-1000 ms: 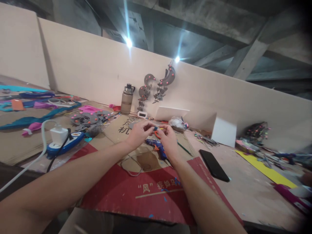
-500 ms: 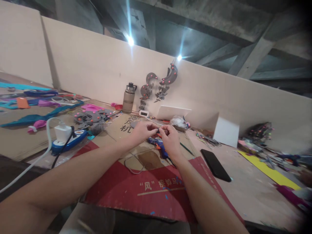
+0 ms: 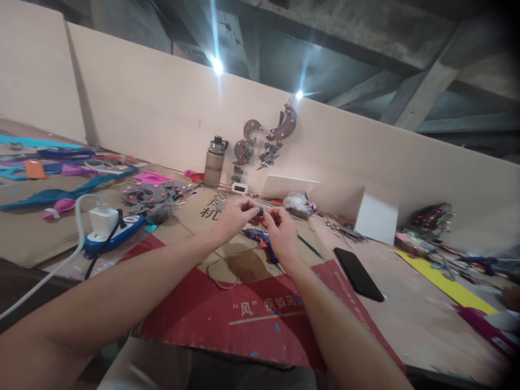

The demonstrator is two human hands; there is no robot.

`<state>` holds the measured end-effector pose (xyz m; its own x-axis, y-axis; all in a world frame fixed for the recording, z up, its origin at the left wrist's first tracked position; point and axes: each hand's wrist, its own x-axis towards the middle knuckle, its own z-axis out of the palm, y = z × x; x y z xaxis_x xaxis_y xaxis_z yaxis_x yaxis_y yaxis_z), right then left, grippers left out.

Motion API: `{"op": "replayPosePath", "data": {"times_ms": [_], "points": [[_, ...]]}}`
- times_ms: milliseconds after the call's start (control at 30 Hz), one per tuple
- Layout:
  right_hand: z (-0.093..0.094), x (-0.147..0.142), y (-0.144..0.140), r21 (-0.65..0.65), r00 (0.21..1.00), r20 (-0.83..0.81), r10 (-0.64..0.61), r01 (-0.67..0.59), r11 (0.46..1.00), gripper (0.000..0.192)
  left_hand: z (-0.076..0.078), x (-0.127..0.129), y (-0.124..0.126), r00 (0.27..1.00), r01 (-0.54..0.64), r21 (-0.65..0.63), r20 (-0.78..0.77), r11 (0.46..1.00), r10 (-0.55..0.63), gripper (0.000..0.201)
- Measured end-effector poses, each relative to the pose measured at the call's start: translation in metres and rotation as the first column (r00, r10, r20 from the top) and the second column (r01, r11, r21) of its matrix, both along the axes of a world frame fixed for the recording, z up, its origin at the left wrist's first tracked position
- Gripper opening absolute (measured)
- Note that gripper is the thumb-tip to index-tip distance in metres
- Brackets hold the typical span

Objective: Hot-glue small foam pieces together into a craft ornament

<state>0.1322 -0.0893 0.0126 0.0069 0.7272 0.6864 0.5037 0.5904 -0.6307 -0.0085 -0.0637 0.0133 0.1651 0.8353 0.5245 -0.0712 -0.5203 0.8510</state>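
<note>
Your left hand (image 3: 234,215) and right hand (image 3: 280,230) both pinch a tiny blue piece (image 3: 260,211) above the middle of the desk (image 3: 410,319). Red and brown cardboard (image 3: 227,319) covers it. A blue glue gun (image 3: 262,238) lies under your hands. A water bottle (image 3: 213,162) stands at the back edge by the pale wall (image 3: 142,108). A black phone (image 3: 358,274) lies to the right.

I am seeing a small blue piece (image 3: 260,210), too tiny to make out its shape, being pinched between the fingertips of both hands, held up above the cardboard on the table, just beyond the blue glue gun (image 3: 260,238) lying there.
</note>
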Motion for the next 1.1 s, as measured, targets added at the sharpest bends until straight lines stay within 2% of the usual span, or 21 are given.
{"op": "replayPosePath", "data": {"times_ms": [200,367,467,567,633,700,767,800,833,900,1000,1100], "points": [[0.002,0.001,0.002,-0.048,0.998,-0.053,-0.022,0.019,0.999,0.018,-0.003,0.001,0.003,1.0,0.002,0.027,-0.028,1.0,-0.002,0.015],[0.0,-0.002,-0.003,-0.086,0.997,0.02,0.076,-0.074,0.994,0.021,0.002,-0.011,0.012,0.987,-0.16,0.069,-0.018,0.985,0.162,0.014],[0.004,-0.01,-0.015,-0.052,0.959,0.167,0.229,-0.223,0.973,0.02,0.007,-0.025,0.026,0.962,-0.255,0.05,0.113,0.966,0.249,0.014],[0.012,-0.014,-0.025,-0.021,0.879,0.323,0.352,-0.365,0.931,0.022,0.01,-0.04,0.043,0.871,-0.264,-0.069,0.41,0.962,0.269,0.014],[0.016,-0.008,-0.023,-0.003,0.908,0.318,0.273,-0.287,0.958,0.029,0.011,-0.046,0.053,0.784,-0.218,-0.138,0.565,0.966,0.257,0.009],[0.016,0.004,-0.014,-0.015,0.954,0.293,0.061,-0.06,0.998,0.034,0.009,-0.05,0.06,0.738,-0.148,-0.175,0.636,0.973,0.226,0.004],[0.009,0.019,-0.001,-0.087,0.912,0.397,-0.102,0.148,0.985,0.03,0.005,-0.05,0.062,0.73,-0.096,-0.196,0.652,0.976,0.203,0.004],[0.004,0.025,0.005,-0.154,0.87,0.478,-0.121,0.218,0.964,0.031,0.003,-0.049,0.062,0.737,-0.08,-0.204,0.647,0.976,0.196,0.004],[-0.002,0.03,0.01,-0.227,0.826,0.558,-0.081,0.245,0.942,0.035,0.002,-0.048,0.061,0.749,-0.069,-0.207,0.635,0.976,0.188,0.006],[-0.015,0.036,0.017,-0.327,0.791,0.611,-0.044,0.303,0.895,0.041,-0.001,-0.045,0.059,0.784,-0.056,-0.207,0.597,0.977,0.171,0.008],[-0.029,0.032,0.023,-0.405,0.826,0.558,-0.082,0.357,0.842,0.035,-0.003,-0.041,0.055,0.832,-0.068,-0.206,0.528,0.976,0.169,0.011],[-0.031,0.028,0.028,-0.462,0.881,0.464,-0.093,0.331,0.823,0.022,-0.004,-0.039,0.052,0.857,-0.085,-0.202,0.485,0.976,0.175,0.013]]}}
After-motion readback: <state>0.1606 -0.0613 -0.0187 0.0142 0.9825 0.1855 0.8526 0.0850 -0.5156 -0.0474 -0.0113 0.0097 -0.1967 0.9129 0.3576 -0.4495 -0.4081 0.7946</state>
